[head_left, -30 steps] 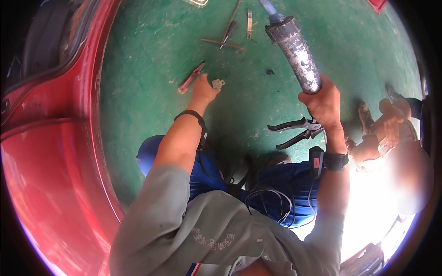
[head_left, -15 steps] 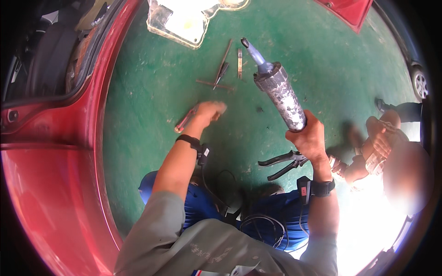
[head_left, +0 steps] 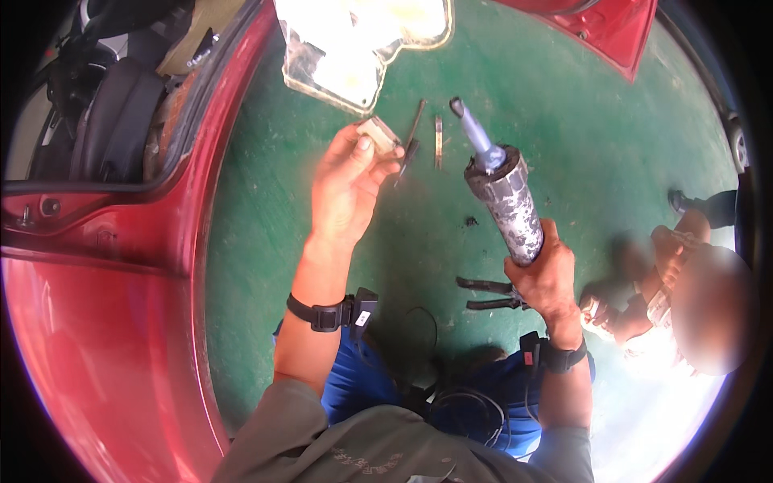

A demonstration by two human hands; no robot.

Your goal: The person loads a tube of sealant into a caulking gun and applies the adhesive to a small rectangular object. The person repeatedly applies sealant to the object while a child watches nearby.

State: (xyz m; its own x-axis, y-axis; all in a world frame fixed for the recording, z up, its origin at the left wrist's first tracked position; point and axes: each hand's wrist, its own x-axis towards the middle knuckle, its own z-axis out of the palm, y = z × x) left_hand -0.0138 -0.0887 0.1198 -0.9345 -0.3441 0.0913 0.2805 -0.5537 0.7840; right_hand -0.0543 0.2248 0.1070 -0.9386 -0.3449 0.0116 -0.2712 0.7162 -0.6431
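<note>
My right hand (head_left: 547,270) is closed on a caulking gun (head_left: 515,213), gripping it at the rear of its scuffed black-and-white barrel. The grey-blue nozzle (head_left: 481,145) points up and away from me. Below that hand, the gun's black handle and trigger (head_left: 491,294) stick out to the left. Raised ahead on the left, my left hand (head_left: 345,173) pinches a small pale block (head_left: 380,137) between thumb and fingers. What the block is made of I cannot tell. A thin rod (head_left: 418,121) and a dark slim tool (head_left: 409,157) lie on the floor just beyond it.
A red car body (head_left: 97,346) runs along my left, its cabin open to view. Ahead lies a bright, clear-edged sheet (head_left: 338,92). A narrow flat strip (head_left: 438,141) is on the green floor. Another person (head_left: 668,258) crouches close on my right; a red panel (head_left: 604,32) hangs far right.
My left hand, blurred and low over the floor before, has risen forward and now shows a pale block in its fingers. The caulking gun sits slightly lower and further right in the picture.
</note>
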